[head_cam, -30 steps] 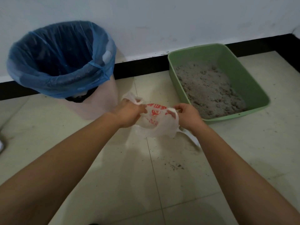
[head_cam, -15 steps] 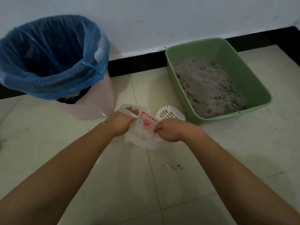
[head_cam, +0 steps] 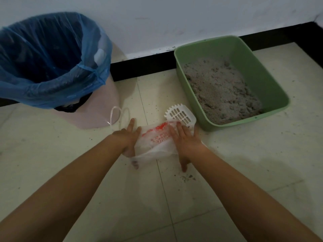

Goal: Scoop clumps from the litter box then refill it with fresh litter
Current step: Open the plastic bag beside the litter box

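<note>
Head view: pale tiled floor (head_cam: 70, 163) meeting a white wall. Pink trash bin (head_cam: 99, 109) with a blue liner (head_cam: 43, 91) stands at left. Green litter box (head_cam: 262, 81) sits at right against the black baseboard, holding grey clumpy litter (head_cam: 220, 91). Between them, on the floor, lies a white plastic bag (head_cam: 155, 138) with red print, its loop handles (head_cam: 115, 116) trailing toward the bin. A white slotted scoop (head_cam: 180, 115) lies just beside the box's near-left corner, its lower end covered by the bag. Left hand (head_cam: 128, 138) is flat, palm down on the bag's left edge, fingers straight and close together, gripping nothing. Right hand (head_cam: 185, 140) is flat on the bag's right side, fingers straight and slightly spread, tips near the scoop, thumb stretched back. A few spilled grains (head_cam: 188, 178) lie near the right wrist.
</note>
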`<state>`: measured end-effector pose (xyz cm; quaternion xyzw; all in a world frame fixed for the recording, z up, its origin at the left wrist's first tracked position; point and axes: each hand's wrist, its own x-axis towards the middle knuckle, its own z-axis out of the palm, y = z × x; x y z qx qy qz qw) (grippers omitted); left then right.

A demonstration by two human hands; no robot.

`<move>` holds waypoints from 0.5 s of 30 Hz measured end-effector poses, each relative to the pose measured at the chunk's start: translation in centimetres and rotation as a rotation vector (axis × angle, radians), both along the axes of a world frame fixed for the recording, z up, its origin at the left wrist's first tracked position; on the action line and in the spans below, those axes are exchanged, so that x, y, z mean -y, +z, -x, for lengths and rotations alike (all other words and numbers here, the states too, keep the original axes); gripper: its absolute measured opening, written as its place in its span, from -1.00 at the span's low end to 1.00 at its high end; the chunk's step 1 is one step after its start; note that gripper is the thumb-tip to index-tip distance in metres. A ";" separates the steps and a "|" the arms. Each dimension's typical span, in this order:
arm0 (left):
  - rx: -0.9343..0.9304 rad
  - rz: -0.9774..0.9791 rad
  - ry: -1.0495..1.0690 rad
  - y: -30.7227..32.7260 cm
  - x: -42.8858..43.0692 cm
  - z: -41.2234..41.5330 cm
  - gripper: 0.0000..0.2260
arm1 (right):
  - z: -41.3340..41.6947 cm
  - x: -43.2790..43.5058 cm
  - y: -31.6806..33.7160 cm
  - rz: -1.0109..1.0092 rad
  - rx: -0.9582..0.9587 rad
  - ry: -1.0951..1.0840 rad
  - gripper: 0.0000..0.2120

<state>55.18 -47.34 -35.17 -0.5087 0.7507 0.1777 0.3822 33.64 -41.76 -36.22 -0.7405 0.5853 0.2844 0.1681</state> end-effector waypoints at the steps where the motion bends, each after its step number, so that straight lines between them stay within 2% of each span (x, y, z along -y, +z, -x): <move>1: -0.021 0.029 -0.002 0.0 0.0 -0.6 0.21 | 0.5 -0.2 -0.5 -0.004 0.046 0.004 0.37; 3: -0.141 0.158 -0.053 0.2 -0.1 -1.9 0.02 | 1.7 -0.1 -0.8 -0.037 0.192 -0.025 0.21; 5: -0.302 0.391 -0.239 0.4 -0.5 -2.6 -0.21 | 2.5 0.5 0.0 -0.094 0.416 -0.152 -0.07; 7: -0.437 0.585 -0.432 -0.2 -0.7 -2.5 -0.54 | 2.6 0.9 0.8 -0.001 0.699 -0.360 -0.47; 8: -0.499 0.611 -0.473 -0.6 -0.8 -2.2 -0.66 | 2.5 1.0 1.0 0.103 0.784 -0.439 -0.58; 9: -0.546 0.586 -0.481 -1.0 -1.0 -1.8 -0.73 | 2.1 1.0 1.0 0.194 0.790 -0.479 -0.62; 11: -0.554 0.458 -0.443 -1.7 -1.5 -1.2 -0.71 | 1.5 0.7 0.4 0.301 0.601 -0.447 -0.60; 13: -0.436 0.332 -0.383 -2.6 -2.1 -1.0 -0.58 | 1.3 0.1 -0.7 0.291 0.365 -0.311 -0.44; 15: -0.285 0.233 -0.299 -3.1 -2.2 -1.3 -0.36 | 1.6 -0.4 -1.7 0.253 0.241 -0.124 -0.20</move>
